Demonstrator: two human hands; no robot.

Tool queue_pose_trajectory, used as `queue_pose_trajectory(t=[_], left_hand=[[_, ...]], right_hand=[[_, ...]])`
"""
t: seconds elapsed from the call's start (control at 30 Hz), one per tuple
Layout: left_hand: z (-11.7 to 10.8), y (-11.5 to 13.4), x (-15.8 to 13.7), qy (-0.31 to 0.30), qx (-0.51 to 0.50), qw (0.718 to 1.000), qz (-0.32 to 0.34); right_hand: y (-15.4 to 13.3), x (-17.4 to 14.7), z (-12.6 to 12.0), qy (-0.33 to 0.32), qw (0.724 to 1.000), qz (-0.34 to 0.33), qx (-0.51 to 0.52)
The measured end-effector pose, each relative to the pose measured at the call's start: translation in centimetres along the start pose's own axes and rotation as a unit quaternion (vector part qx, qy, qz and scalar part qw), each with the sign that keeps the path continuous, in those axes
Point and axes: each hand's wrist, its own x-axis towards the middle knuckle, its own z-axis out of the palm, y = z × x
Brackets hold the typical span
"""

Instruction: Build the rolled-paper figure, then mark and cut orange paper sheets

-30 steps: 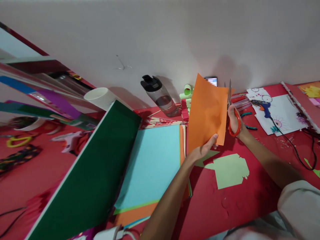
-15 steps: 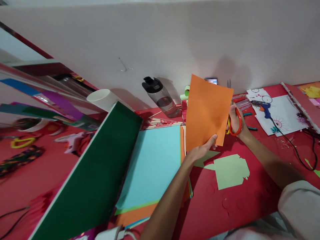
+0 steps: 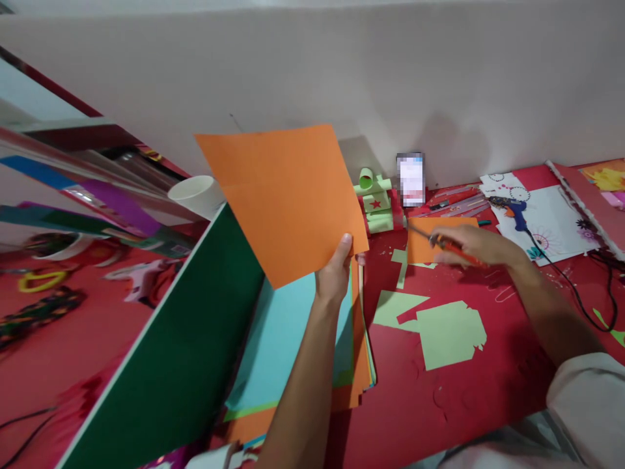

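Observation:
My left hand (image 3: 336,270) pinches an orange sheet of paper (image 3: 288,202) by its lower right corner, thumb on top. The sheet is held up and tilted above the paper stack (image 3: 273,358). In my right hand (image 3: 478,246) is a pair of scissors (image 3: 454,251) with red-orange handles, blurred by motion, its blades pointing left. Beneath the scissors a smaller orange paper piece (image 3: 417,247) lies on the red table. Nearer me are pale green paper offcuts (image 3: 446,335) with cut edges.
A green board (image 3: 185,339) leans left of the stack, beside a white cup (image 3: 195,195). At the back stand a green paper model (image 3: 378,202) with a red star and a phone (image 3: 411,179). A blue glue gun (image 3: 517,212) with its cord lies right.
The orange sheet has moved left with my left hand, now covering the bottle. My right hand has turned the scissors from upright to pointing left. A smaller orange piece now shows on the table.

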Motion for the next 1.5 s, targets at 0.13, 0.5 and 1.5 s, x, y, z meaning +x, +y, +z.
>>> queue_pose_trajectory(t=[0.13,0.5,1.5], left_hand=[[-0.5,0.1,0.5,0.001,0.006,1.0,0.013],[-1.1,-0.6,-1.0,-0.081,0.22,0.968,-0.087],[-1.1,-0.7,-1.3,-0.13,0.269,0.943,-0.143]], right_hand=[[-0.7,0.3,2.6,-0.214,0.948,0.006,-0.234],[1.4,-0.1,-0.8,0.018,0.934,0.158,-0.319],[11.7,0.7,-5.4,0.259,0.936,0.18,-0.156]])
